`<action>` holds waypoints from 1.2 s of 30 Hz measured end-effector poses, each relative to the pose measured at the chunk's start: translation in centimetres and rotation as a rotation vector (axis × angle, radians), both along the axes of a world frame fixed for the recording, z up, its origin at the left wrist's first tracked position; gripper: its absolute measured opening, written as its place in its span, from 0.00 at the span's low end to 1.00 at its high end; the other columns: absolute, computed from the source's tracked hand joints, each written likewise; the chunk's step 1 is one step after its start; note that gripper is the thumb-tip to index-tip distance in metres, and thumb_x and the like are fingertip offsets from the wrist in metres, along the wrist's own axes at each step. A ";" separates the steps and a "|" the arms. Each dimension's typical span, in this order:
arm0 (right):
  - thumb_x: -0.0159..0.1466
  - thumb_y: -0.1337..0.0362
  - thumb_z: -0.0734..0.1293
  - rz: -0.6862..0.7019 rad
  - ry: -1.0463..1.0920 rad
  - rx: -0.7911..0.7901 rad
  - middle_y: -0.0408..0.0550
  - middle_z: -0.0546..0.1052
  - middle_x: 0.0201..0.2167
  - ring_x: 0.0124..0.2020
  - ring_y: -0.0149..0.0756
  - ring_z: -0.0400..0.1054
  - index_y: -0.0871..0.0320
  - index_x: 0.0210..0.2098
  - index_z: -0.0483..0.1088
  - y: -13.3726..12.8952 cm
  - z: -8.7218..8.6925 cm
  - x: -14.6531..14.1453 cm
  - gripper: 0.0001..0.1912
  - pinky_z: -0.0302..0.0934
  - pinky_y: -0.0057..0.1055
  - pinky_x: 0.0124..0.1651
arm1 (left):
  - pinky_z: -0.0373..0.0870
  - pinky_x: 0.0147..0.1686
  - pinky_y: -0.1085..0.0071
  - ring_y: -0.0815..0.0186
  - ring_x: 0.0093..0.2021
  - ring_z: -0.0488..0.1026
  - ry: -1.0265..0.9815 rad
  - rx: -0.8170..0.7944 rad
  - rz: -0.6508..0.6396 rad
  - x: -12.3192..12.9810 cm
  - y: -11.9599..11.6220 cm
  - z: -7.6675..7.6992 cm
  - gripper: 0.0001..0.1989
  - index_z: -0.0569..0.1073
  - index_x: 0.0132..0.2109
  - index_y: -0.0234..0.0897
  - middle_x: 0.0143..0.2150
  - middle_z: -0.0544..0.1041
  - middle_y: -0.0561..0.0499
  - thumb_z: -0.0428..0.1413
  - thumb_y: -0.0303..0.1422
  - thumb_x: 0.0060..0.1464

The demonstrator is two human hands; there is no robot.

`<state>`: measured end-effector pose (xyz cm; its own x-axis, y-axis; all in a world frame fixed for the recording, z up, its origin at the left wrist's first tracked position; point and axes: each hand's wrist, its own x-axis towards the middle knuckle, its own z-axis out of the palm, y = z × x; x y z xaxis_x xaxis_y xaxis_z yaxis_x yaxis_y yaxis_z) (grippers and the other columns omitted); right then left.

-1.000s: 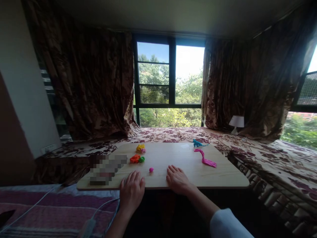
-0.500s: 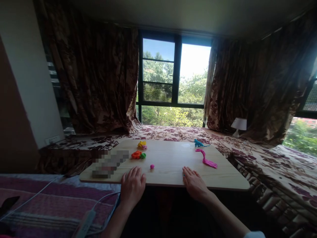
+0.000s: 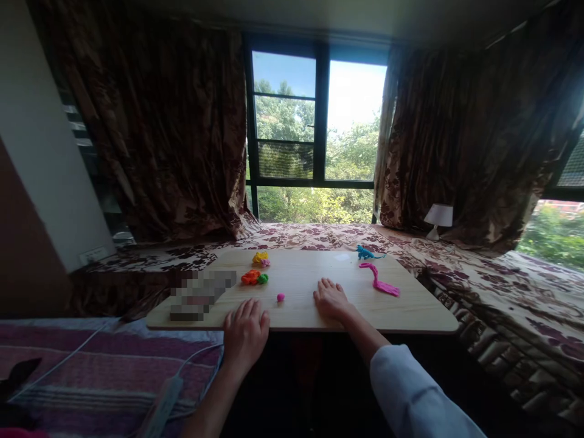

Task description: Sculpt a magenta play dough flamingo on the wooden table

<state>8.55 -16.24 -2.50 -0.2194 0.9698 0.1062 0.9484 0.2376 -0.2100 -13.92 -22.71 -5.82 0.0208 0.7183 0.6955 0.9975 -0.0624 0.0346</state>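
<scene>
My left hand [image 3: 246, 331] rests over the near edge of the pale wooden table [image 3: 292, 319], fingers stretched out and holding nothing. Further onto the tabletop, my right hand [image 3: 330, 299] lies flat with its fingers apart. A small pink ball [image 3: 280, 297] sits between the two hands, touched by neither. Beyond the left hand are an orange piece [image 3: 250, 278] touching a green piece [image 3: 263, 278], and a yellow piece [image 3: 260, 258] beside a light pink one [image 3: 265, 263]. To the right lie a long pink shape [image 3: 383, 286] with a curved end and a blue animal figure [image 3: 365, 252].
A blurred-out flat item [image 3: 201, 297] occupies the table's left part. Behind the table is a ledge with flowered cloth [image 3: 314, 234], with a white lamp [image 3: 438, 216] at right. A power strip [image 3: 164, 404] and cable lie on the striped bedding [image 3: 91, 371] at lower left.
My right hand has moved left and forward from the table's near edge, and more of its sleeve shows. The left hand stays at the edge. The view has tilted slightly down.
</scene>
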 end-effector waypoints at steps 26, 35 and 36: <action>0.64 0.47 0.40 0.213 -0.039 -0.007 0.52 0.43 0.64 0.63 0.41 0.33 0.61 0.62 0.42 -7.3 -1.1 1.3 0.34 0.30 0.44 0.60 | 0.50 0.54 0.58 0.57 0.55 0.60 -0.049 -0.004 -0.010 0.3 -0.4 0.1 0.19 0.68 0.49 0.34 0.53 0.68 0.42 0.41 0.36 0.56; 0.64 0.50 0.42 -0.088 -0.081 -0.111 0.54 0.40 0.64 0.63 0.42 0.32 0.60 0.62 0.42 -0.1 1.1 0.1 0.32 0.31 0.50 0.58 | 0.51 0.54 0.58 0.57 0.55 0.60 -0.020 -0.006 -0.003 0.1 -0.4 0.4 0.19 0.68 0.49 0.35 0.52 0.68 0.43 0.41 0.36 0.56; 0.64 0.49 0.42 -0.075 -0.080 -0.101 0.55 0.41 0.64 0.63 0.43 0.32 0.60 0.62 0.42 -0.2 1.0 0.1 0.32 0.31 0.50 0.58 | 0.51 0.54 0.58 0.57 0.55 0.60 -0.023 -0.003 -0.002 0.1 -0.4 0.4 0.19 0.68 0.49 0.35 0.52 0.69 0.43 0.41 0.36 0.56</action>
<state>8.61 -16.49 -1.55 -0.1496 0.9887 -0.0080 0.9775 0.1467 -0.1519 -13.85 -23.11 -5.38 0.0064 0.7205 0.6934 0.9963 -0.0644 0.0577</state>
